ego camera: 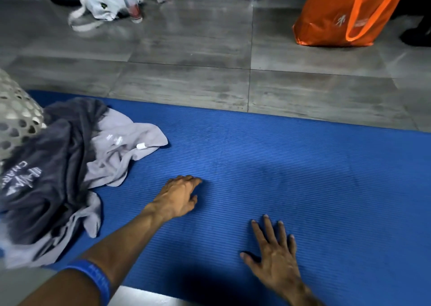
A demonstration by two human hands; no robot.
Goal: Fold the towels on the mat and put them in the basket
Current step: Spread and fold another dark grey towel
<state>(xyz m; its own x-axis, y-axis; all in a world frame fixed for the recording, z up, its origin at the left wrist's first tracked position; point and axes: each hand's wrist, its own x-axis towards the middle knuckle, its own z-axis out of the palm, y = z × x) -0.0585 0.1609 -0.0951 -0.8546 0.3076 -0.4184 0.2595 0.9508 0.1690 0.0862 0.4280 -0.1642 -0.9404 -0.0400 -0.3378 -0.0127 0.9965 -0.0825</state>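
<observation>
A blue ribbed mat (291,165) covers the floor in front of me. On its left end lies a crumpled heap: a dark grey towel (49,172) with white lettering on top of a light grey towel (121,147) with a small white tag. A pale perforated basket (16,119) stands at the far left edge, touching the heap. My left hand (179,196) hovers over the bare mat just right of the towels, fingers curled loosely, holding nothing. My right hand (272,254) rests flat on the mat with its fingers spread.
Grey floor tiles (198,72) lie beyond the mat. An orange bag (338,19) stands at the back right. White shoes (100,5), bottles and other clutter sit along the back. A blue wristband (93,277) is on my left forearm.
</observation>
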